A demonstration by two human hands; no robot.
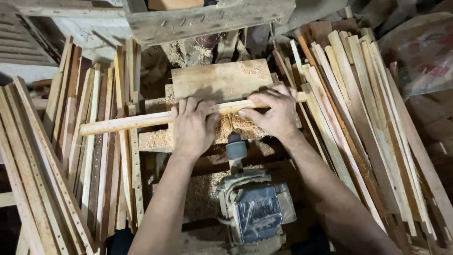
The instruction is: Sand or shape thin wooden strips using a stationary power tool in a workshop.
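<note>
A long pale wooden strip (127, 123) lies crosswise over a small work table (222, 80) covered in sawdust. My left hand (192, 126) presses down on the strip's middle, fingers over its far edge. My right hand (273, 111) grips the same strip further right, thumb on the near side. Just below the strip, between my hands, sits a small grey spindle head (236, 147) on a shaft. The shaft runs back to a dusty electric motor (257, 210) near my body.
Stacks of wooden slats lean on the left (71, 156), some with rows of drilled holes (136, 174). Another heap of slats (358, 113) fans out on the right. A rough timber beam (207, 19) crosses the top. Sawdust (203, 189) covers the frame below.
</note>
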